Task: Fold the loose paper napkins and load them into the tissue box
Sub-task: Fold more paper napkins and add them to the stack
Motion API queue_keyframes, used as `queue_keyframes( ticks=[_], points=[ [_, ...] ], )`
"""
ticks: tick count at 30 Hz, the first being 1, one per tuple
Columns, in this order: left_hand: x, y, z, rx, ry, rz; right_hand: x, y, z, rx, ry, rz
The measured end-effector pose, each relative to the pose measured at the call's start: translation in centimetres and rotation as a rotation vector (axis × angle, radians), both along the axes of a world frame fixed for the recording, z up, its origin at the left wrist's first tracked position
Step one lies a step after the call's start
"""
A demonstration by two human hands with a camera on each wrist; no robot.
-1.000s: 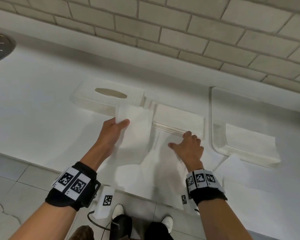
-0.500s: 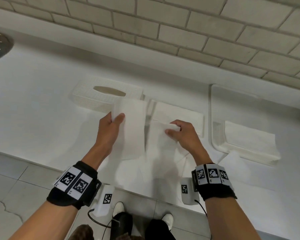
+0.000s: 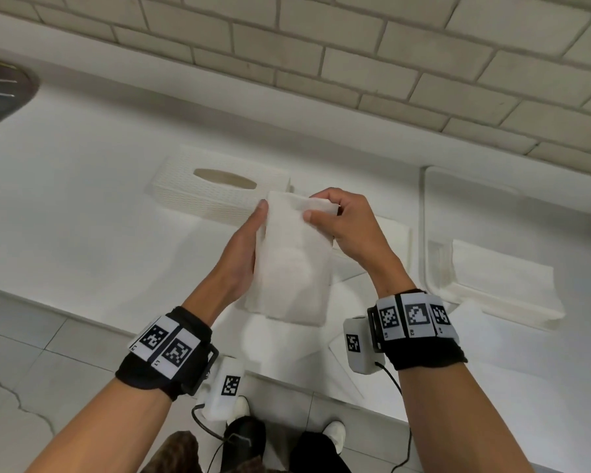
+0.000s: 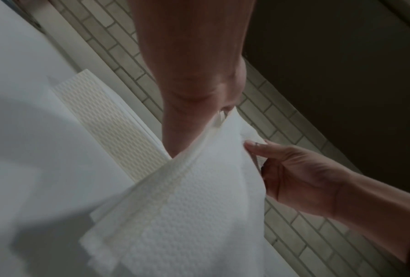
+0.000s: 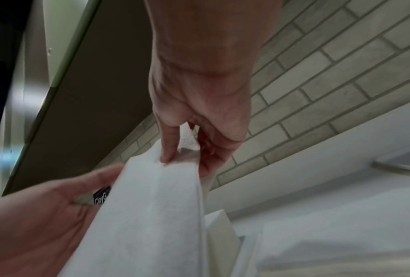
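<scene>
Both hands, left (image 3: 243, 247) and right (image 3: 350, 227), hold a folded napkin (image 3: 292, 264) before the tissue box (image 3: 215, 191)

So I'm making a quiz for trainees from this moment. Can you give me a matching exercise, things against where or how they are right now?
Things:
1. folded napkin
2. tissue box
3. napkin stack
4. white tray

States:
A. lies on the counter by the wall, oval slot up
B. held up in both hands
C. lies at the tray's near end
D. at the right, holds the stack

Pairs: 1-B, 2-A, 3-C, 4-D
</scene>
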State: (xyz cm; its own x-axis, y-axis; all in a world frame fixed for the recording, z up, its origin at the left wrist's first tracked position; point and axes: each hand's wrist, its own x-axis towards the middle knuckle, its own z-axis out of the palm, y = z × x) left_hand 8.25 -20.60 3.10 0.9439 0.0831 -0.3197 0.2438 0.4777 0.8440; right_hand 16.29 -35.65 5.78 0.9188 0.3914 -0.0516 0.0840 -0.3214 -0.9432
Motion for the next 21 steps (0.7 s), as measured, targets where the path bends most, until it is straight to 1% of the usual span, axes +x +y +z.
queue_keyframes(
  ticks=[2,4,7,8,9,11,13,15,17,21],
  points=[
    [-0.4,0.3,-0.5,0.061,0.020,-0.007,-0.2,0.2,-0.9,-0.041,-0.028,-0.035],
    [-0.7,0.6,-1.2,0.202,0.063,0.045,-0.6,0.0,-2.2,-0.079,-0.054,-0.075],
    [-0.8,1.5,-2.0,0.370,0.109,0.146,-1.5,-0.9,-4.5,-0.105,0.017,-0.138],
    [-0.8,1.9,-2.1,0.399,0.108,0.167,-1.8,-1.3,-5.4,-0.146,0.050,-0.109],
    [-0.8,2.3,-2.1,0.427,0.110,0.188,-2.1,-1.7,-6.3,-0.219,0.088,-0.042],
    [-0.7,3.0,-2.1,0.467,0.123,0.244,-2.8,-2.1,-8.0,-0.395,0.151,0.159],
    [-0.7,3.5,-2.1,0.475,0.132,0.278,-3.5,-1.8,-9.3,-0.563,0.148,0.310],
    [-0.6,3.7,-2.0,0.475,0.134,0.285,-3.9,-1.1,-9.9,-0.735,0.057,0.363],
    [-0.6,3.8,-2.0,0.479,0.133,0.281,-4.1,-0.7,-10.0,-0.844,-0.040,0.386],
    [-0.6,4.1,-2.1,0.465,0.150,0.288,-4.2,-0.5,-10.2,-0.910,-0.078,0.398]
  ],
)
